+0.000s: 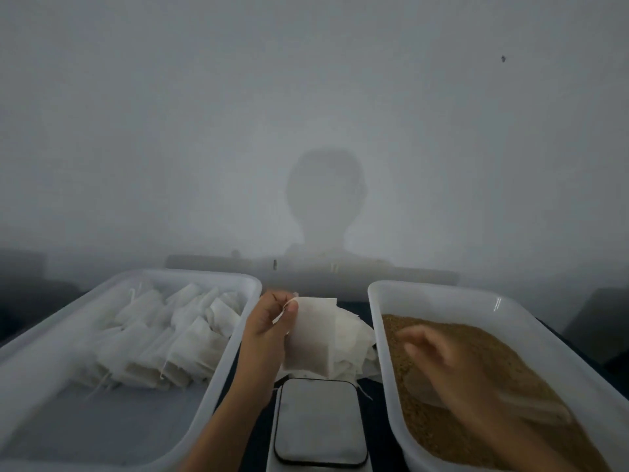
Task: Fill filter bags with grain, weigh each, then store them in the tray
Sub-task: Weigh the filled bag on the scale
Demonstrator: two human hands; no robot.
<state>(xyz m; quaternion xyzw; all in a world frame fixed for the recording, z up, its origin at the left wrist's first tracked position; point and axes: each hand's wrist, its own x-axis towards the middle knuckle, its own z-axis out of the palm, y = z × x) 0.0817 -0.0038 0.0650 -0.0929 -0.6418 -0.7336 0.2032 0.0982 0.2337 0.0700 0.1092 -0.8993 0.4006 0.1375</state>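
Note:
My left hand (272, 321) pinches the top edge of an empty white filter bag (311, 335), which hangs over the middle gap above a small scale (320, 420). A loose pile of empty filter bags (354, 345) lies behind it. Brown grain (476, 362) fills the white tray on the right (384, 335). My right hand (452, 362) is motion-blurred low over the grain and seems to grip a pale translucent scoop (422, 390) whose front touches the grain. The white tray on the left (218, 379) holds several filled filter bags (163, 338) at its far end.
A dark tabletop (377, 420) shows between the two trays. Right behind the trays stands a plain grey wall (306, 131), and a long pale bar (306, 267) runs along its foot. The near half of the left tray's floor is bare.

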